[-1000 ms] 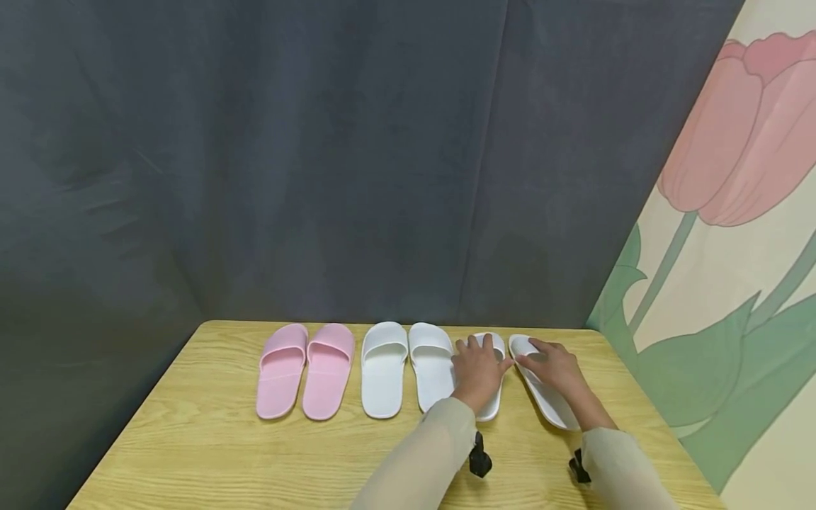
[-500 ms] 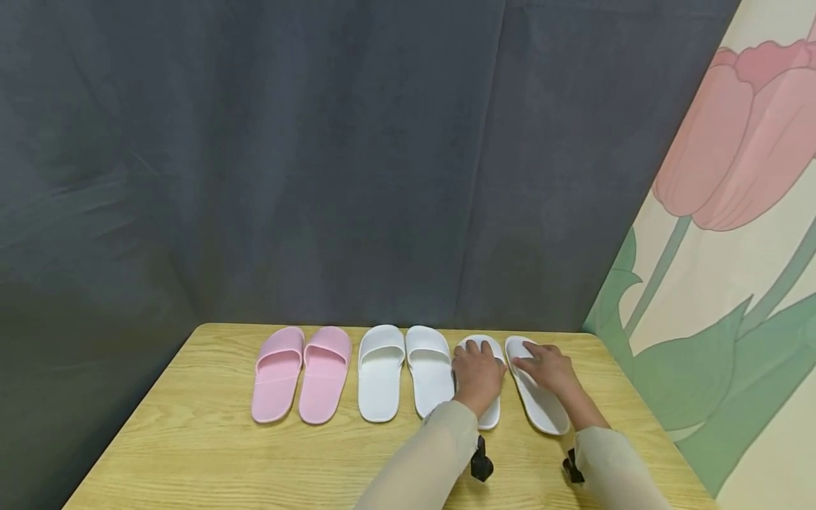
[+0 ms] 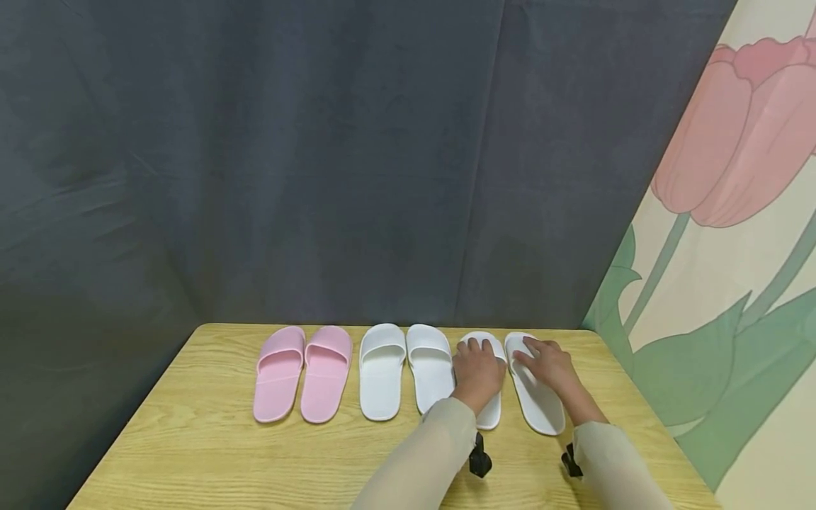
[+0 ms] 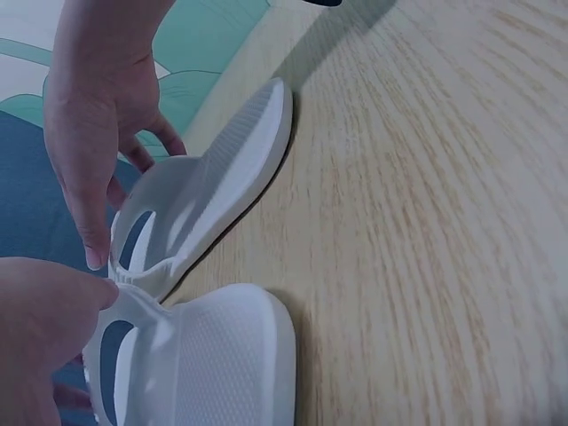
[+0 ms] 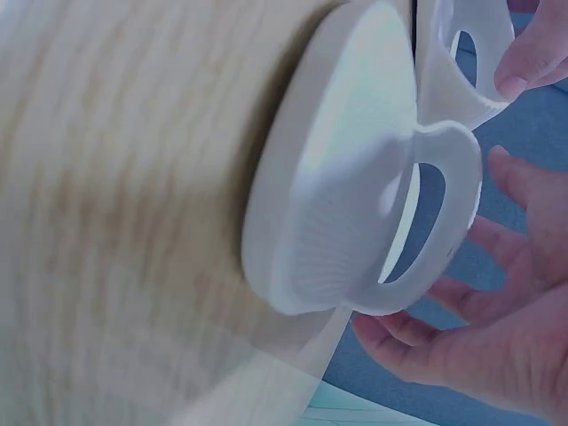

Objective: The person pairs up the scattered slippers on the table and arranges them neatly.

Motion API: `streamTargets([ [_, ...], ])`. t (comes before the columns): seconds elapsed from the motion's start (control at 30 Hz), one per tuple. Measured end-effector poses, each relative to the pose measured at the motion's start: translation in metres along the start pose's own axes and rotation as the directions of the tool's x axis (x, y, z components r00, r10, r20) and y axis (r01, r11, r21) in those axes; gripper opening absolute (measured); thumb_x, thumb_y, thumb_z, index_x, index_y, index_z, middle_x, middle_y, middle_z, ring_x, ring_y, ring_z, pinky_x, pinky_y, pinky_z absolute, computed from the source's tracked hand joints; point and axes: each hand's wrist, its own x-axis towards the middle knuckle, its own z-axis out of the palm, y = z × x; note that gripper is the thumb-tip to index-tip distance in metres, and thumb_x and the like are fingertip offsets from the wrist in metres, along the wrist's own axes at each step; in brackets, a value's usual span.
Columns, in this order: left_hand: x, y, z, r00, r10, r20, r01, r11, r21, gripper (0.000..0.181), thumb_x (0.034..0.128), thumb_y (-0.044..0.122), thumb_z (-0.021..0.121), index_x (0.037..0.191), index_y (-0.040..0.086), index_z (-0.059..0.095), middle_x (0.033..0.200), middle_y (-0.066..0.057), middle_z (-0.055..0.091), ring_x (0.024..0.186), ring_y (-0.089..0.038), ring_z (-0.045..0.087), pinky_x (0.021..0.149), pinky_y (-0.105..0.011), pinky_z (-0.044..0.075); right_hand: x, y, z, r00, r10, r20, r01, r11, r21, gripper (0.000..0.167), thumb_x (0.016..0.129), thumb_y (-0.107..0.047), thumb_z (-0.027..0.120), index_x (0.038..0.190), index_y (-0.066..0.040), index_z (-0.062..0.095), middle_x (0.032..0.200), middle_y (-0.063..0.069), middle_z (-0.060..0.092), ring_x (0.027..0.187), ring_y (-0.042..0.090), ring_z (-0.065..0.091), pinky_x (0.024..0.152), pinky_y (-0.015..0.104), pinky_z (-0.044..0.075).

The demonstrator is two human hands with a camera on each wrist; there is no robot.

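Observation:
My left hand (image 3: pixel 479 372) lies over the strap of a white slipper (image 3: pixel 489 414), with its thumb against the strap's side. In the left wrist view this slipper (image 4: pixel 235 355) stands nearest, the thumb pressed on its strap. To its right, my right hand (image 3: pixel 550 368) is over another white slipper (image 3: pixel 538 407), fingers spread around its strap. The right wrist view has this slipper (image 5: pixel 346 177) up close; the right hand's fingers (image 5: pixel 417 342) touch or nearly touch the strap's outer side, while its thumb is apart from it. Both slippers lie flat, their toe ends close together.
Left of the hands are two more white slippers (image 3: pixel 381 382) and a pair of pink slippers (image 3: pixel 277 382), toes toward the back edge. All lie on a wooden table (image 3: pixel 287 467). A dark curtain (image 3: pixel 319 177) hangs behind, and a tulip mural (image 3: pixel 707 149) covers the right wall.
The rightmost slipper has turned straighter, its heel swinging left, with the right hand at it. The left hand's thumb has drawn in against its slipper. The other slippers have stayed in place.

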Motion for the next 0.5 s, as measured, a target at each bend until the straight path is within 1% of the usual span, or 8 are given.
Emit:
streamTargets([
  [0.13,0.0009,-0.0011,-0.0006,1.000,0.017,0.009,-0.016,1.000,-0.013,0.049,0.0935,0.055,0.059,0.125,0.018,0.061,0.112,-0.005,0.058,0.109,-0.024,0.052,0.083,-0.037,0.048,0.0002,-0.0034,-0.0025,1.000,0.019,-0.002,-0.019,1.000,0.013,0.057,0.100,-0.036,0.058,0.138,0.006,0.054,0.133,0.038,0.053,0.125,0.055,0.047,0.100,0.067,0.038],
  [0.23,0.0007,-0.0023,-0.0016,0.999,0.036,0.003,-0.035,0.999,-0.039,0.050,0.0932,0.055,0.060,0.127,0.018,0.062,0.115,-0.004,0.060,0.112,-0.025,0.052,0.087,-0.040,0.047,-0.0010,-0.0049,-0.0050,0.999,0.030,-0.031,-0.028,0.999,0.043,0.055,0.100,-0.035,0.058,0.135,0.007,0.056,0.130,0.040,0.054,0.122,0.057,0.049,0.100,0.065,0.040],
  [0.33,0.0017,-0.0044,-0.0031,0.999,0.045,0.005,-0.045,0.997,-0.059,0.051,0.0935,0.056,0.059,0.127,0.018,0.063,0.117,-0.003,0.060,0.112,-0.025,0.052,0.089,-0.041,0.046,-0.0010,-0.0065,-0.0066,0.998,0.026,-0.065,-0.022,0.998,0.067,0.052,0.100,-0.033,0.058,0.132,0.008,0.058,0.126,0.040,0.056,0.119,0.057,0.051,0.098,0.064,0.042],
  [0.5,0.0044,-0.0092,-0.0048,0.997,0.073,0.023,-0.071,0.993,-0.092,0.050,0.0951,0.057,0.057,0.128,0.019,0.063,0.119,-0.003,0.060,0.112,-0.024,0.051,0.089,-0.041,0.045,0.0013,-0.0060,-0.0071,0.997,0.010,-0.078,-0.004,0.997,0.078,0.050,0.101,-0.031,0.057,0.132,0.009,0.058,0.126,0.039,0.058,0.119,0.056,0.052,0.099,0.062,0.043],
])
